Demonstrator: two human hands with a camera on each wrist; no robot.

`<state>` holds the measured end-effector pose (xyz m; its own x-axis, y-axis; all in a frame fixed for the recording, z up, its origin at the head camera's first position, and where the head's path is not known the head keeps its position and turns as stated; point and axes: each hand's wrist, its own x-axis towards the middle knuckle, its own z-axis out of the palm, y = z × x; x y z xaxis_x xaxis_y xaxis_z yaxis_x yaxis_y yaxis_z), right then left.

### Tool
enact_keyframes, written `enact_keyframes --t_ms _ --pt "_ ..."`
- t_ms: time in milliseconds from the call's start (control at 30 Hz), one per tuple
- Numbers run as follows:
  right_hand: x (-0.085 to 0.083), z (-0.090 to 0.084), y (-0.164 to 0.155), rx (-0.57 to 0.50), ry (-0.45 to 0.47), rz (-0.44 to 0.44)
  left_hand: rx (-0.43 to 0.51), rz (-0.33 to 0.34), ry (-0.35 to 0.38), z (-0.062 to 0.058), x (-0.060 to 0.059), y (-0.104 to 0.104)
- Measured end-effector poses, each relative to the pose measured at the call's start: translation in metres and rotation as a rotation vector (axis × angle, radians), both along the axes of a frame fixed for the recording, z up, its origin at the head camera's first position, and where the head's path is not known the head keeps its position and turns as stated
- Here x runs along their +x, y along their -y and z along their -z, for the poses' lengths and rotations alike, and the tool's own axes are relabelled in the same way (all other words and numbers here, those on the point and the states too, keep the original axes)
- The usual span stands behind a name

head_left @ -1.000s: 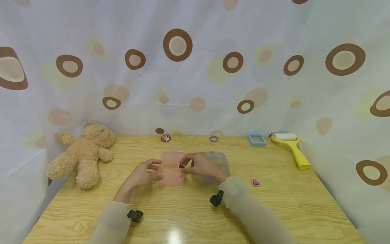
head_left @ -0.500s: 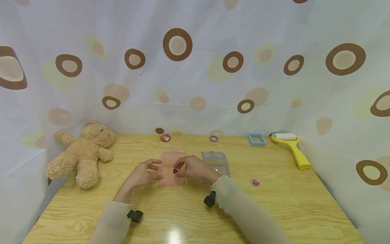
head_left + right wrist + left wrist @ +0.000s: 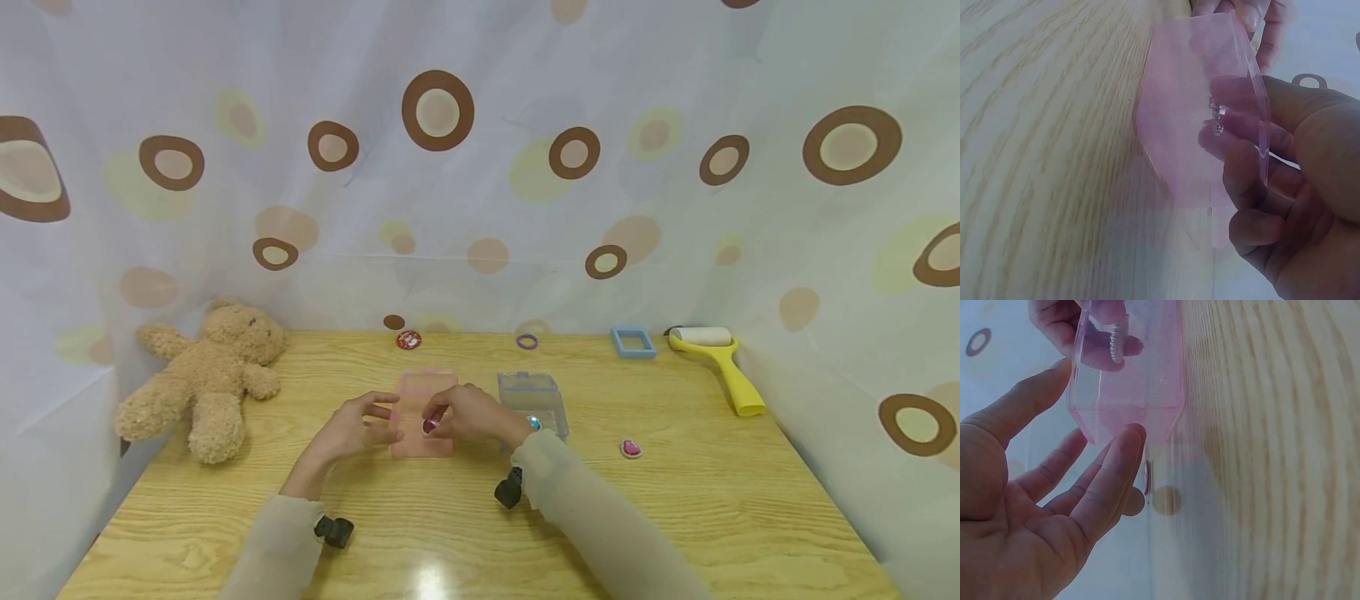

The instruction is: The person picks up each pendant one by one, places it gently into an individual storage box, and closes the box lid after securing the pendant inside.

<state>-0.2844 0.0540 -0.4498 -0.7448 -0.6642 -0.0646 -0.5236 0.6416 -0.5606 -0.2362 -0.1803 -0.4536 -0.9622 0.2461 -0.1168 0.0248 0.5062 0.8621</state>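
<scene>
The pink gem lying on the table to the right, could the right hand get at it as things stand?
Probably yes: the pink gem lies in the open, but the right hand already pinches another gem.

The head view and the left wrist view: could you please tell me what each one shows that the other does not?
Only the head view shows the teddy bear, the yellow roller, the clear box and the right hand pinching a red gem. Only the left wrist view shows the left hand's open palm and a fingertip against the pink box. Both show the hands at the pink box.
</scene>
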Motion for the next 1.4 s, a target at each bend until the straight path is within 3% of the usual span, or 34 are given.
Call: enact_keyframes --t_ms 367,767,1400 --pt "-0.002 0.003 0.002 0.017 0.024 0.036 -0.001 0.008 0.000 0.000 -0.002 0.001" --pt "-0.001 0.002 -0.002 0.008 -0.014 0.023 -0.017 -0.015 0.015 0.001 -0.001 -0.001" --pt "0.001 -0.014 -0.026 -0.175 0.040 -0.002 -0.011 -0.011 0.015 0.001 0.000 0.000"
